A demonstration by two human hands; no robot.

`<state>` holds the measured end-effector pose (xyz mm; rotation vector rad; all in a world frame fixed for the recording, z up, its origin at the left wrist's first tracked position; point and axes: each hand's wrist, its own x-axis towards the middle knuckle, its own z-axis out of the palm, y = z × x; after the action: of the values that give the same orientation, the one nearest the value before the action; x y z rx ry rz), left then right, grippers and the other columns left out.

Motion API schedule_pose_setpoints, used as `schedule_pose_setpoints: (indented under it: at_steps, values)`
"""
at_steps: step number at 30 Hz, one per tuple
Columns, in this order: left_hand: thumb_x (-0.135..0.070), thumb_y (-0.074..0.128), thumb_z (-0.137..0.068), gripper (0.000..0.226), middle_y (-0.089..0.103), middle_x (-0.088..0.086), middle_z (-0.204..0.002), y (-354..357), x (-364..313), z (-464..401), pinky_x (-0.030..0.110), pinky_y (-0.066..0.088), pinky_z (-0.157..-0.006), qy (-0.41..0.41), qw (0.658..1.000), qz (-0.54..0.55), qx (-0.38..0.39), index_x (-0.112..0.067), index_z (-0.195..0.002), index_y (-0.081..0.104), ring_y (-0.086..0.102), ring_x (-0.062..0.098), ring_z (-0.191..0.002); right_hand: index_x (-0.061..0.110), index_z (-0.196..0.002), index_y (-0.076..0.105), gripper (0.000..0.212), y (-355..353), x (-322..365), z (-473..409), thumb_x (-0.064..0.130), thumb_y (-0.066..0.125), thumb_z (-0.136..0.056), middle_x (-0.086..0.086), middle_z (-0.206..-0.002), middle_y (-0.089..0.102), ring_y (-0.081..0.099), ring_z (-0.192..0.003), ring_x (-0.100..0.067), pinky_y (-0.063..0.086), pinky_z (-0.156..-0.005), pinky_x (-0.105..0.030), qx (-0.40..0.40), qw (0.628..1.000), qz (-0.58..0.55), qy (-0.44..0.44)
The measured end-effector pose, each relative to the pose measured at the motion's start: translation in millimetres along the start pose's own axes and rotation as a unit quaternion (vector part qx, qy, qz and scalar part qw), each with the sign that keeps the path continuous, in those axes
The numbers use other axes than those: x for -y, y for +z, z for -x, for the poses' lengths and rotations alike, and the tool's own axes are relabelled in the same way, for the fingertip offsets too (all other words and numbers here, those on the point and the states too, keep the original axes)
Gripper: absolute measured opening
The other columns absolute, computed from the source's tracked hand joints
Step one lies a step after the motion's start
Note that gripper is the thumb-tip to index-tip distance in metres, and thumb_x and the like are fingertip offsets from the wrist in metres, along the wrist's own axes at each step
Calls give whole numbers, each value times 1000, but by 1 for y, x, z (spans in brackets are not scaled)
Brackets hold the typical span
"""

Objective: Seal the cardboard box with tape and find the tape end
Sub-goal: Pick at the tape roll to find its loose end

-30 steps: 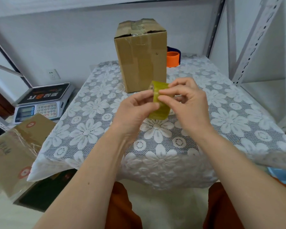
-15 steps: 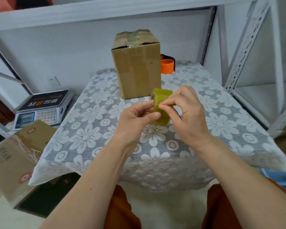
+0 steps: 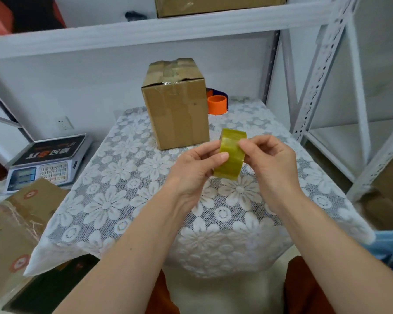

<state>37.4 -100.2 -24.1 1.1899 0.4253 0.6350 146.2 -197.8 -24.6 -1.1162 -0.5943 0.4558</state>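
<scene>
A yellowish roll of clear tape is held on edge above the table, between both hands. My left hand grips its left side with the thumb lying on the outer band. My right hand holds the right side, its thumb and forefinger pinched against the tape surface near the top. No loose tape end shows. The cardboard box stands upright at the far middle of the table, its top flaps closed under clear tape that runs down the front.
The table carries a white lace floral cloth. An orange tape dispenser sits behind the box at right. A weighing scale and a larger carton lie left of the table. White metal shelving stands at right.
The view has tilted up, showing the shelf above. The roll and both hands have shifted right, and my right fingers have slid from the roll's face to its upper right edge.
</scene>
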Motion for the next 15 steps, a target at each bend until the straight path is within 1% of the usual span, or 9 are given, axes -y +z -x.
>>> schedule_pose_setpoints:
  at_steps: [2, 4, 6, 8, 9, 10, 12, 13, 15]
  values:
    - [-5, 73, -70, 51, 57, 32, -124, 8, -3, -11, 47, 42, -99, 11, 1000, 22, 5, 1, -120, 62, 57, 36, -107, 12, -93, 61, 19, -2, 1, -7, 18, 73, -79, -1, -85, 68, 69, -75, -12, 55, -72, -26, -14, 999, -12, 30]
    - [-6, 73, -70, 52, 58, 31, -124, 14, -8, -24, 48, 46, -101, 16, 999, 26, 11, 1, -120, 62, 59, 37, -108, 17, -99, 66, 18, -6, 5, -17, 21, 70, -82, 5, -87, 70, 68, -78, -1, 53, -72, -16, 10, 996, 89, 8]
    - [-3, 75, -71, 45, 66, 23, -111, 18, -11, -37, 40, 53, -88, 19, 999, -38, -12, -5, -115, 67, 64, 26, -95, 26, -87, 70, 9, -9, 12, -29, 18, 69, -83, 10, -81, 71, 65, -75, 5, 50, -70, -12, 24, 984, 175, -23]
    - [-6, 76, -74, 33, 65, 3, -88, 16, -12, -53, 22, 49, -68, 24, 989, -135, -56, -17, -105, 73, 59, 8, -73, 27, -82, 70, 12, -13, 16, -51, 16, 69, -83, 12, -77, 69, 61, -70, 7, 46, -68, -8, 18, 962, 266, -58]
    - [-9, 76, -76, 28, 62, -3, -81, 14, -12, -61, 18, 47, -64, 24, 983, -163, -77, -20, -102, 73, 56, 5, -66, 24, -82, 70, 9, -16, 14, -65, 16, 69, -83, 9, -77, 68, 60, -70, 5, 46, -68, -12, 9, 944, 321, -73]
    - [-11, 73, -80, 22, 61, -5, -78, 10, -14, -69, 18, 46, -63, 21, 980, -172, -94, -21, -100, 73, 54, 5, -64, 19, -84, 70, 4, -17, 12, -81, 16, 68, -84, 4, -79, 69, 61, -74, -3, 48, -71, -21, -2, 923, 376, -82]
    - [-11, 61, -90, 16, 63, -2, -76, 5, -18, -85, 21, 47, -60, 11, 980, -160, -120, -17, -101, 72, 53, 10, -65, 13, -90, 68, 7, -19, 3, -116, 18, 65, -87, -4, -88, 69, 62, -84, -21, 50, -77, -37, -17, 872, 481, -91]
    - [-8, 54, -93, 20, 63, 0, -74, 2, -19, -92, 21, 46, -57, 7, 979, -156, -133, -14, -101, 71, 53, 11, -64, 11, -92, 67, 9, -20, -4, -134, 18, 63, -88, -6, -91, 69, 61, -88, -25, 49, -77, -39, -13, 849, 520, -95]
    - [-2, 45, -94, 28, 62, 1, -69, -1, -18, -105, 19, 43, -51, -2, 974, -177, -144, -13, -96, 71, 50, 10, -58, 9, -95, 66, 11, -16, -20, -164, 15, 59, -89, -10, -96, 67, 58, -90, -29, 43, -72, -34, 3, 816, 569, -100]
